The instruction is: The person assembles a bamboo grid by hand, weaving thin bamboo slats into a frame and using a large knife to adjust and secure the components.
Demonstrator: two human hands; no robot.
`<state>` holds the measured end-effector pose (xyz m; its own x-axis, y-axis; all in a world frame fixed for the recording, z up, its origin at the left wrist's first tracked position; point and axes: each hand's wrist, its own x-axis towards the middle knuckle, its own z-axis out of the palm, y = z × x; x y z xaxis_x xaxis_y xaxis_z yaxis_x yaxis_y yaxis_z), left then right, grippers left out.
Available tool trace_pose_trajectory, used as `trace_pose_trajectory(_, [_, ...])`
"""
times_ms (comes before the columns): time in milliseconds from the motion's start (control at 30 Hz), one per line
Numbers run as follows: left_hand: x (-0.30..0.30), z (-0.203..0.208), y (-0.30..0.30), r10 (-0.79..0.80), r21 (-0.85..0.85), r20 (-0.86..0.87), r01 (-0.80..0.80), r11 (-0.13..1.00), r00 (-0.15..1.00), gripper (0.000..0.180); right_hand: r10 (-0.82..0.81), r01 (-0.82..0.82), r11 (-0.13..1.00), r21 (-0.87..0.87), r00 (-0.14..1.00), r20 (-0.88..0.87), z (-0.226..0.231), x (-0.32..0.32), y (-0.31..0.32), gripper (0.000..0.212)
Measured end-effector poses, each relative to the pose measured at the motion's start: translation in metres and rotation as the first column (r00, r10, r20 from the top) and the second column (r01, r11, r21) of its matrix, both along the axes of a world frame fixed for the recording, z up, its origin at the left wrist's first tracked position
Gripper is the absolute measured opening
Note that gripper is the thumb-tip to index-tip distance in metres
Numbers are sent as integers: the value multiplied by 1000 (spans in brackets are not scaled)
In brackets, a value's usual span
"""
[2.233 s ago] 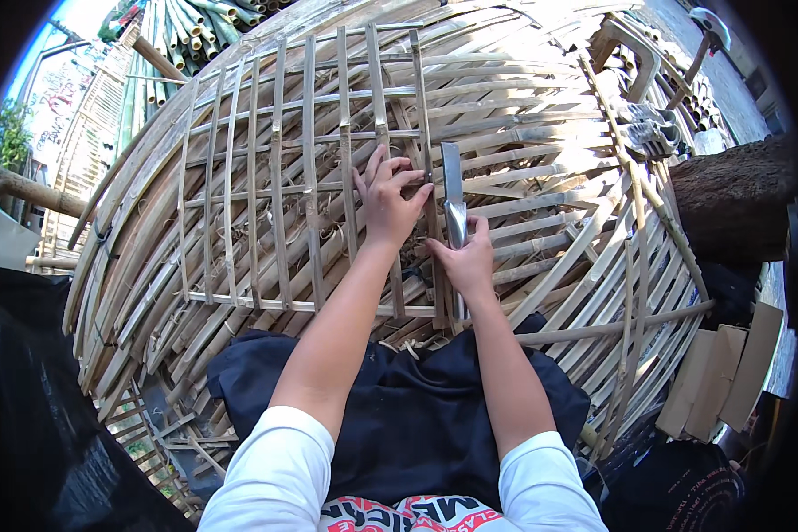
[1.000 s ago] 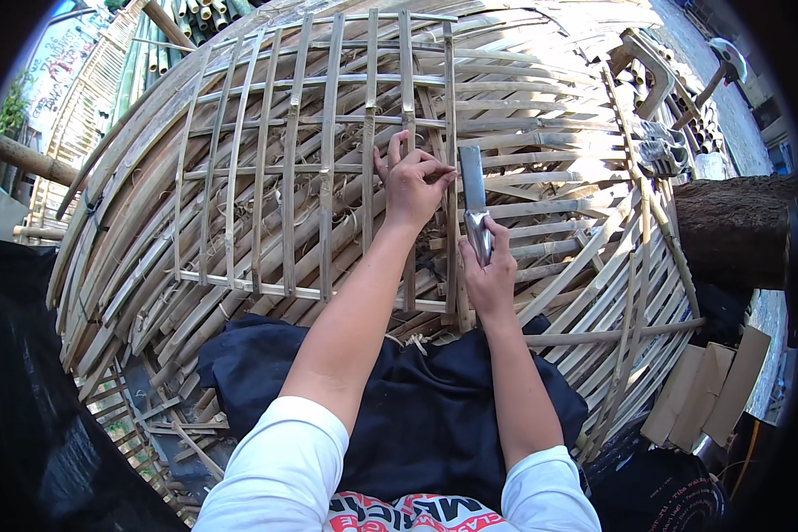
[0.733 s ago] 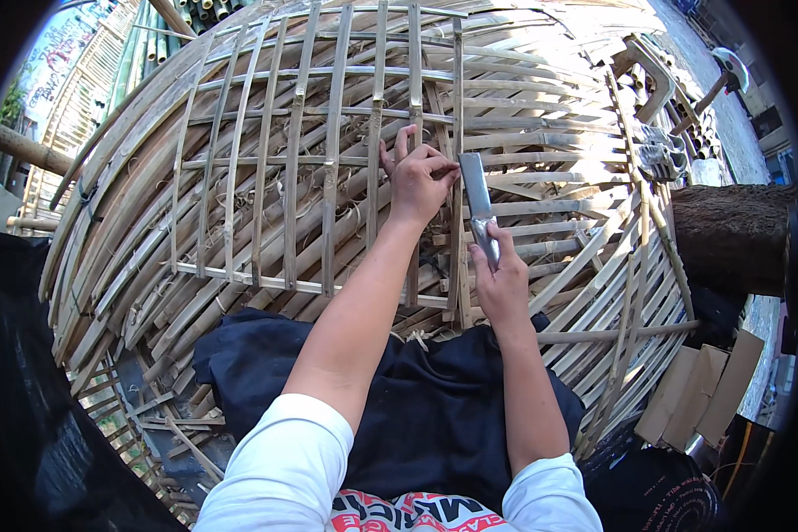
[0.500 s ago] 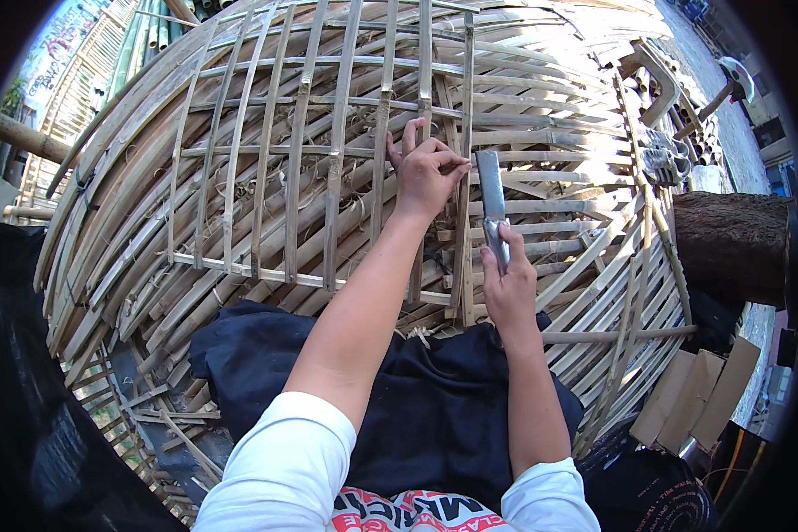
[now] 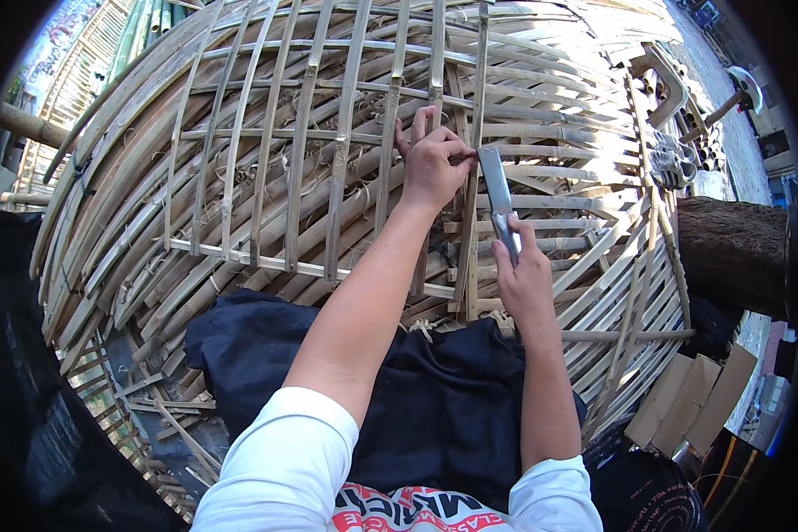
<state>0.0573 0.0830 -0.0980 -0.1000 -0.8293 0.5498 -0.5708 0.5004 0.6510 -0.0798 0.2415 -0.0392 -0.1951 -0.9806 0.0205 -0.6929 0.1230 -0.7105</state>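
My left hand (image 5: 436, 165) reaches over a lattice of split bamboo slats (image 5: 340, 168). Its thumb and forefinger are pinched at the edge of an upright slat (image 5: 478, 97) on the lattice's right side; anything between the fingertips is too small to make out. The other fingers rest by a neighbouring slat. In my right hand (image 5: 527, 275) is a flat grey metal tool with a broad straight blade (image 5: 495, 182). I grip it by its narrower lower end, blade pointing away from me. The blade's upper end sits right beside my left fingertips, touching or nearly so.
A large pile of bent bamboo strips (image 5: 133, 204) lies under the lattice. Dark cloth (image 5: 443, 390) covers my lap. To the right are a thick wooden log (image 5: 731, 253), a cardboard box (image 5: 687, 399) and a hammer-like tool (image 5: 718, 115). Offcuts (image 5: 182, 426) lie at lower left.
The blade's upper end has come closer to my left fingertips. Both hands have shifted slightly right in the view, along with the lattice. Each hand keeps its grip.
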Motion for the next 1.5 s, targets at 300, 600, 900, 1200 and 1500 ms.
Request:
trace_pose_trajectory(300, [0,-2,0,0,-18,-32,0,1000,999,10,28,-34,994,-100,998,-63,-10,-4,-3,30])
trace_pose_trajectory(600, [0,-4,-3,5,3,13,-5,1000,1000,12,32,-37,998,-42,993,-110,-5,-1,-5,30])
trace_pose_trajectory(900, [1,-5,0,-14,11,-6,14,1000,1000,10,26,-26,998,-56,1000,-5,-9,-2,-3,31])
trace_pose_trajectory(1200, [-1,-5,-3,25,-22,8,-25,999,1000,12,50,-50,997,64,999,2,0,-5,-8,29])
trace_pose_trajectory(1500, [2,-6,-2,-13,7,15,13,1000,1000,9,4,4,994,-113,998,69,-10,-3,-5,28])
